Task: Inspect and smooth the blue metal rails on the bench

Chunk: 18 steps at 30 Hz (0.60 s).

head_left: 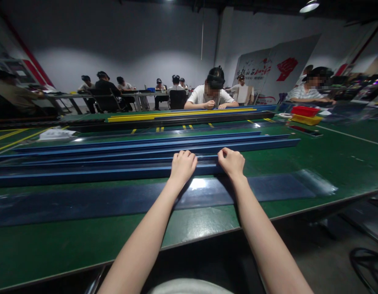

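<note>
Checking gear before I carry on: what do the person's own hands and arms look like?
Left hand and right hand are ungloved; left forearm and right forearm are bare, with no sleeve, watch, bracelet or cable showing. Rings can't be ruled out.

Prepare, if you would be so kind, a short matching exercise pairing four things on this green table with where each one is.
Things
1. Red tray
2. Yellow strips
3. Nearest blue channel
4. Flat dark strip

Places
A. Between the blue channels and the table's near edge
B. Under the left hand and right hand
C. By a yellow tray
D. Alongside a black strip

Pairs: 1-C, 2-D, 3-B, 4-A
</note>
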### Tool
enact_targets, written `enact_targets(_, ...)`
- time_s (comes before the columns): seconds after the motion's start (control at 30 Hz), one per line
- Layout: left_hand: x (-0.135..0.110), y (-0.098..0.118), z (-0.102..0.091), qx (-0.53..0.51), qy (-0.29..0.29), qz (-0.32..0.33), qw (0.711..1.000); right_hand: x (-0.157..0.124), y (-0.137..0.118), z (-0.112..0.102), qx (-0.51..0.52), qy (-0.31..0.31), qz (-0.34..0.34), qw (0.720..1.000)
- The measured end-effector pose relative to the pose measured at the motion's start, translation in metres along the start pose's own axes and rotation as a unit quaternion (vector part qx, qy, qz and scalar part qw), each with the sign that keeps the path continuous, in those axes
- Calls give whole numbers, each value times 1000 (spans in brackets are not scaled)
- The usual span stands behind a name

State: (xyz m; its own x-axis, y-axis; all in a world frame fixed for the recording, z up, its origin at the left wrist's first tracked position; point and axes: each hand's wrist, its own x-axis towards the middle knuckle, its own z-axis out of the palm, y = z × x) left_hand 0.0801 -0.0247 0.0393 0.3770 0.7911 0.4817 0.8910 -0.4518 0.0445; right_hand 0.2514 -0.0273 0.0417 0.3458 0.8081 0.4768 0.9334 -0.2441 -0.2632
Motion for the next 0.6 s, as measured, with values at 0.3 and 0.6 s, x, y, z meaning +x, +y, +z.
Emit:
enact_targets(0.3,-1,4,4,-28,-6,76,997,-2,-2,2,-3,-4,-63,998)
enact_targets(0.6,-2,5,5,-39,-33,88,995,-2,-2,2,25,-9,-73,997)
